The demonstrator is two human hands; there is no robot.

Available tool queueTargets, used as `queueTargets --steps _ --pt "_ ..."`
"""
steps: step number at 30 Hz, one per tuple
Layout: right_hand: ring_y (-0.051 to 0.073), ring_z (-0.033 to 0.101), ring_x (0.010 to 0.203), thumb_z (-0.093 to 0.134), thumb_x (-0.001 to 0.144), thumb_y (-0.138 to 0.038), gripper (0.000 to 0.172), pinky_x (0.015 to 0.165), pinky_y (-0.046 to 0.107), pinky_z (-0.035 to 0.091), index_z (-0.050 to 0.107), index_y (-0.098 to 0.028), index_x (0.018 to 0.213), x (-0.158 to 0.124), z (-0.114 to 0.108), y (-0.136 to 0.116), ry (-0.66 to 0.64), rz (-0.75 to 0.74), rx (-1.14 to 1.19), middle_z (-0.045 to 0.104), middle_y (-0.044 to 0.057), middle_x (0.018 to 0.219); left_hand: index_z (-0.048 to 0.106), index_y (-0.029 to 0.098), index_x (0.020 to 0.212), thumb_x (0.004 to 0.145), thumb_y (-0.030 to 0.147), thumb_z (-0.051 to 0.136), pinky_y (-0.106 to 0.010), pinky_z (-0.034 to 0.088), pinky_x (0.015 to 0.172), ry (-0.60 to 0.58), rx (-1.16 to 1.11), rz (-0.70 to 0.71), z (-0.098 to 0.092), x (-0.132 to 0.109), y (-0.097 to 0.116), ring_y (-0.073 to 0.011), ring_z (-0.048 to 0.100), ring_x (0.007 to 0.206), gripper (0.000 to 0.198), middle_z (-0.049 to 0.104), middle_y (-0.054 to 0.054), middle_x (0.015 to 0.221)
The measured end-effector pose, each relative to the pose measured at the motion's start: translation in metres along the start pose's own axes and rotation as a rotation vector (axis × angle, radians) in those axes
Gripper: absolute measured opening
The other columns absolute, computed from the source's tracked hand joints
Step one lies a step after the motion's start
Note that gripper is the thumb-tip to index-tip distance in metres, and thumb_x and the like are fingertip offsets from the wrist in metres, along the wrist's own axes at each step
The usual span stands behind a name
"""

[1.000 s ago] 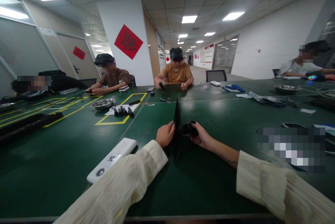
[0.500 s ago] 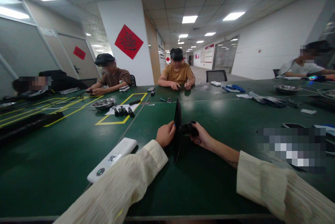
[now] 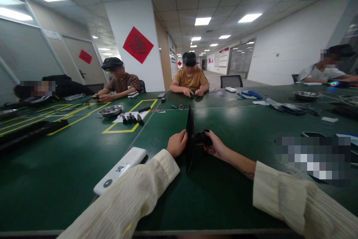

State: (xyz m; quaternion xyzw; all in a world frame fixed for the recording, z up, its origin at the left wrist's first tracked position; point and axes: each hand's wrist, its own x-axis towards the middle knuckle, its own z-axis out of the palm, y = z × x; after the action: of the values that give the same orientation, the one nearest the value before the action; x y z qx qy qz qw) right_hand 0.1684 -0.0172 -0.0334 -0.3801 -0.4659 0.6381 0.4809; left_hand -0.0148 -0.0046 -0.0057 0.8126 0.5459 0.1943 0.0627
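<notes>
A thin black panel (image 3: pixel 190 142), seen nearly edge-on, stands upright between my hands, its lower edge near or on the green table. From its right face juts a short black mount (image 3: pixel 200 138); the panel's exact kind does not show. My left hand (image 3: pixel 177 143) is closed at the panel's left face, thumb against it and fingers curled. On the other side, my right hand (image 3: pixel 216 145) is wrapped round the end of the mount, its fingers partly hidden. Left of my left forearm lies a white power bank (image 3: pixel 120 172) marked 26.
Metal bowls (image 3: pixel 111 110) and several black parts (image 3: pixel 132 119) lie on the left, inside and beside yellow tape. Gloves (image 3: pixel 285 106) and a blurred-out item (image 3: pixel 313 160) lie on the right. Across the table sits a person (image 3: pixel 189 78); others sit at the sides.
My hands and the black panel hold still. The person opposite has shifted their hands slightly.
</notes>
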Motion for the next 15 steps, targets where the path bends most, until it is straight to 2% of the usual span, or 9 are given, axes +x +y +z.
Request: queueTargets --steps 5,10,15 --pt "0.008 0.039 0.028 0.04 0.081 -0.043 0.024 0.027 0.013 0.016 0.039 -0.022 0.094 -0.0011 0.002 -0.0013 0.017 0.009 -0.002 0.051 -0.006 0.044 0.057 0.021 0.106 0.091 0.034 0.026 -0.029 0.042 0.075 -0.005 -0.012 -0.003 0.0008 -0.0001 -0.0011 -0.0219 0.061 0.091 0.037 0.068 -0.007 0.097" --pt "0.007 0.038 0.027 0.041 0.081 -0.043 0.025 0.027 0.013 0.017 0.039 -0.023 0.095 -0.0003 0.0005 -0.0001 0.012 0.01 -0.001 0.051 -0.006 0.044 0.058 0.021 0.105 0.093 0.036 0.017 -0.028 0.042 0.073 0.007 -0.026 -0.009 0.0017 0.0008 -0.0021 -0.0215 0.062 0.089 0.045 0.068 -0.007 0.094" --pt "0.008 0.039 0.028 0.038 0.083 -0.041 0.022 0.027 0.013 0.017 0.038 -0.023 0.095 0.0005 -0.0004 0.0003 0.002 0.007 0.001 0.052 -0.005 0.044 0.058 0.02 0.105 0.093 0.036 0.019 -0.028 0.041 0.072 0.02 -0.023 -0.002 0.0017 0.0016 -0.0027 -0.022 0.062 0.09 0.044 0.068 -0.008 0.095"
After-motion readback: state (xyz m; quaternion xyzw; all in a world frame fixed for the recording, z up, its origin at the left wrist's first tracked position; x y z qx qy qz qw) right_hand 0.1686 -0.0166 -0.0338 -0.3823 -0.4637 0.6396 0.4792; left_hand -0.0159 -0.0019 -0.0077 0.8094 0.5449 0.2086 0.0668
